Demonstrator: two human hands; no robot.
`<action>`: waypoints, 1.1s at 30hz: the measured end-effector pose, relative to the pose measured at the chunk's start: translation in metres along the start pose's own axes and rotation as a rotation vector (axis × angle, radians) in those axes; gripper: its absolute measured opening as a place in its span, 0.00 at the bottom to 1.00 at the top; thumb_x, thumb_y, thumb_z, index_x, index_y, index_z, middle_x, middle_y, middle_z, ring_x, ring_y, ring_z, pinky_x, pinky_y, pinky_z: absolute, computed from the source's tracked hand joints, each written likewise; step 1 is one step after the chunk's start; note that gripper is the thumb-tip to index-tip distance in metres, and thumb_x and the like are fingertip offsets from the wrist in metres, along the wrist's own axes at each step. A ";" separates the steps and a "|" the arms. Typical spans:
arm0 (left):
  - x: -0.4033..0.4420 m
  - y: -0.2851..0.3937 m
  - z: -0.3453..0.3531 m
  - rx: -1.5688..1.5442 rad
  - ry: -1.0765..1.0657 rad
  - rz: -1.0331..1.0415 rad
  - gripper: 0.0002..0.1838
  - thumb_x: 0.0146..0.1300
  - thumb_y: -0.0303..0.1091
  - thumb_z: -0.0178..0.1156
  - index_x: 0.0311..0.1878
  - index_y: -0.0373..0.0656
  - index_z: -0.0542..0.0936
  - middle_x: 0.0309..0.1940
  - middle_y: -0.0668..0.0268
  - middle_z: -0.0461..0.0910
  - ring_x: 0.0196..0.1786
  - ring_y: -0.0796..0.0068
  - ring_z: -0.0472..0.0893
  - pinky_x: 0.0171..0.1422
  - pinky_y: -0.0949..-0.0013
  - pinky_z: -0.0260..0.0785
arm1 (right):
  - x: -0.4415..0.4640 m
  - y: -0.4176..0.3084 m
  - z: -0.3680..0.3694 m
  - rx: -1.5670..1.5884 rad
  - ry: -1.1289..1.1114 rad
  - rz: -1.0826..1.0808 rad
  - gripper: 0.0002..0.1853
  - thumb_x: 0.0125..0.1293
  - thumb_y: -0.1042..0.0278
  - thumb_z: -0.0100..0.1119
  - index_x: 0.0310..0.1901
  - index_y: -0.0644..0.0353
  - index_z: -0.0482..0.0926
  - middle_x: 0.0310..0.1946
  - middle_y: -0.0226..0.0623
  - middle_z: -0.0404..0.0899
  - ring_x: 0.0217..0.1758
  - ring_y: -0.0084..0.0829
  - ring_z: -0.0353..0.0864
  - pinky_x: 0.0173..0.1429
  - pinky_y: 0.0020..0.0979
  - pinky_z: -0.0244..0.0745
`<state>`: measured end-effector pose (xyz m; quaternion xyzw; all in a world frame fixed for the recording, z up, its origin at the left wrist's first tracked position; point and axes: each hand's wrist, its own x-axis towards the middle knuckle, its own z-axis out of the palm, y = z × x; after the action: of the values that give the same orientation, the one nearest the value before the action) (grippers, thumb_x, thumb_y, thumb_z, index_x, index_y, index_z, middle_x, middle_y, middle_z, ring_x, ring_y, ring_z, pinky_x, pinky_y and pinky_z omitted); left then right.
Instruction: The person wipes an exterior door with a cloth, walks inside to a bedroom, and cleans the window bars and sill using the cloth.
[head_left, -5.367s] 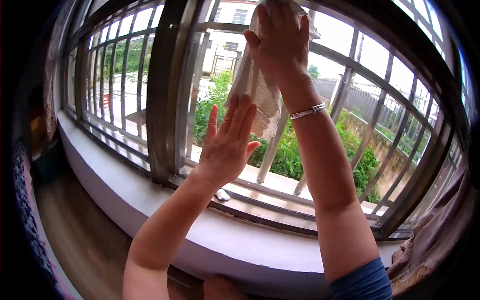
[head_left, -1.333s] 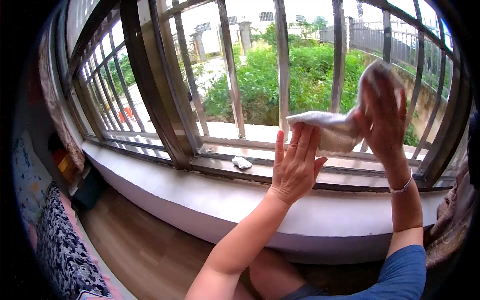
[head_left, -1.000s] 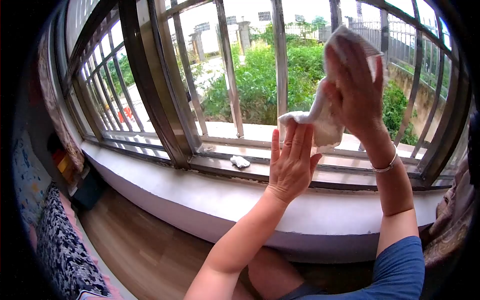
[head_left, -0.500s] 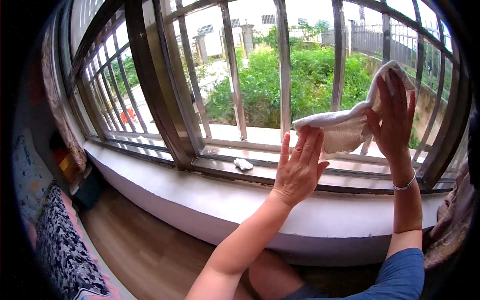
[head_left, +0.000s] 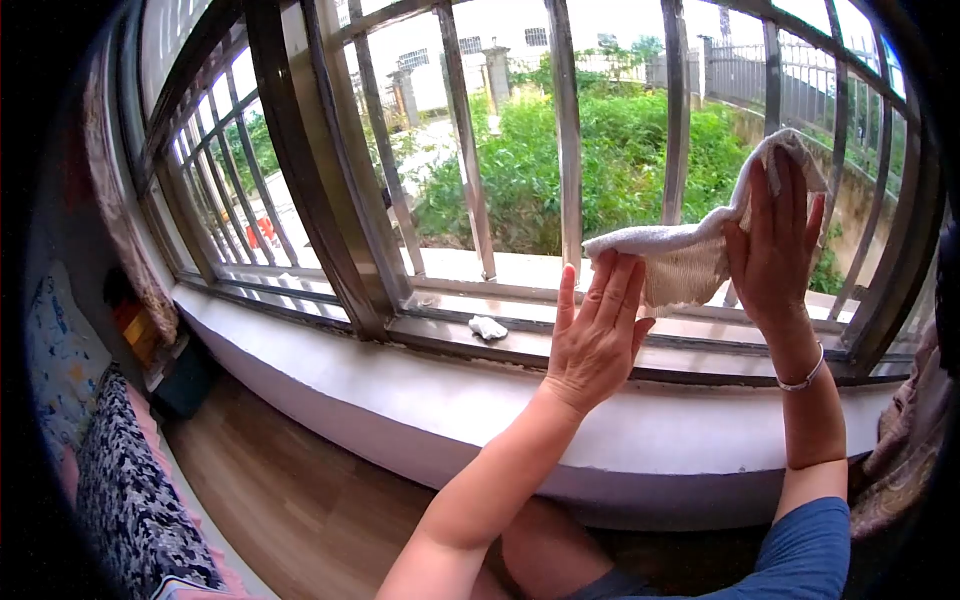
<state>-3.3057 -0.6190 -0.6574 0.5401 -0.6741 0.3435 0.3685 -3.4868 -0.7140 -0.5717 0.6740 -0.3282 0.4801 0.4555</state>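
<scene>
A white cloth [head_left: 685, 262] is spread against the window, its rolled upper edge running from my left fingertips up to my right hand. My right hand [head_left: 772, 235] lies flat on its upper right part, fingers stretched upward, with a bracelet [head_left: 803, 368] at the wrist. Lower and to the left, my left hand [head_left: 597, 335] has its fingers extended, the tips touching the cloth's lower left end. Neither hand is curled round the cloth. On the window track left of my left hand sits a small crumpled white piece [head_left: 488, 328], its kind unclear.
Metal bars [head_left: 565, 130] stand upright beyond the window. A dark frame post [head_left: 300, 170] rises on the left. Below runs a white sill [head_left: 420, 395]; curtains [head_left: 905, 440] hang at both sides. A patterned fabric-covered edge [head_left: 140, 490] lies at lower left.
My right hand and the cloth's upper part have shifted slightly down and to the left. My left hand stays almost where it was.
</scene>
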 end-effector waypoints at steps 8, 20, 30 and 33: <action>0.001 -0.002 -0.001 0.028 0.029 -0.045 0.30 0.64 0.41 0.50 0.66 0.37 0.61 0.69 0.57 0.55 0.73 0.61 0.51 0.73 0.47 0.32 | 0.002 -0.018 -0.002 0.075 -0.022 -0.033 0.32 0.62 0.55 0.51 0.67 0.55 0.58 0.67 0.44 0.55 0.72 0.39 0.52 0.72 0.54 0.28; 0.001 -0.021 -0.002 0.041 0.200 -0.173 0.27 0.59 0.34 0.53 0.61 0.31 0.65 0.66 0.52 0.59 0.71 0.56 0.53 0.72 0.45 0.33 | 0.021 -0.094 0.006 0.267 -0.011 -0.212 0.27 0.57 0.59 0.54 0.60 0.53 0.68 0.65 0.34 0.61 0.71 0.34 0.54 0.71 0.61 0.30; -0.001 -0.036 -0.006 0.076 0.219 -0.239 0.27 0.62 0.32 0.49 0.61 0.25 0.61 0.65 0.45 0.57 0.72 0.51 0.52 0.72 0.46 0.31 | 0.029 -0.122 0.009 0.412 0.014 -0.236 0.26 0.57 0.61 0.54 0.59 0.52 0.70 0.64 0.31 0.63 0.71 0.30 0.54 0.73 0.54 0.28; -0.001 -0.039 -0.007 0.100 0.238 -0.262 0.28 0.59 0.31 0.51 0.60 0.25 0.62 0.65 0.45 0.58 0.71 0.51 0.53 0.72 0.45 0.33 | 0.034 -0.131 0.009 0.451 0.034 -0.230 0.25 0.56 0.65 0.55 0.59 0.52 0.70 0.62 0.30 0.65 0.70 0.30 0.56 0.74 0.52 0.29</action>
<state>-3.2661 -0.6196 -0.6523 0.5964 -0.5319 0.3871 0.4600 -3.3576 -0.6744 -0.5793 0.7834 -0.1263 0.4973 0.3508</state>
